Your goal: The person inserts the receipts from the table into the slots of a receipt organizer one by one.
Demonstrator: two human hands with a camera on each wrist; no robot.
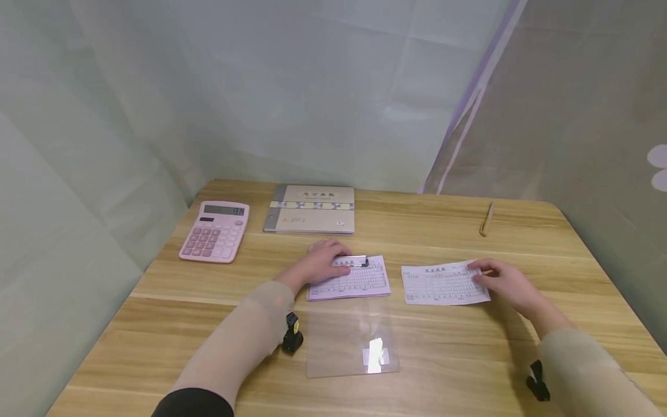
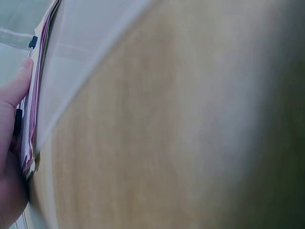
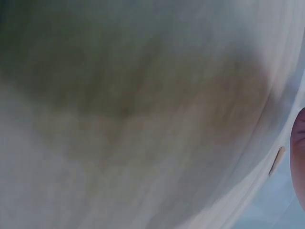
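Note:
A clear clipboard (image 1: 344, 341) lies on the table with a stack of printed forms (image 1: 365, 284) under its metal clip (image 1: 356, 260). My left hand (image 1: 320, 263) grips the clip end, thumb below the clip and fingers over the top edge. In the left wrist view the thumb (image 2: 21, 83) lies along the clip, beside the layered white and pink sheets (image 2: 34, 105). My right hand (image 1: 505, 284) pinches the right end of a single printed slip (image 1: 443, 284), right of the clipboard. Only part of that hand (image 3: 298, 157) shows in the right wrist view; the slip is outside it.
A pink calculator (image 1: 215, 231) sits at the back left, with a beige ledger book (image 1: 315, 209) beside it. A slim brown stick-like item (image 1: 487, 220) lies at the back right. Pale curtains (image 1: 323, 92) hang behind the wooden table (image 1: 250, 370).

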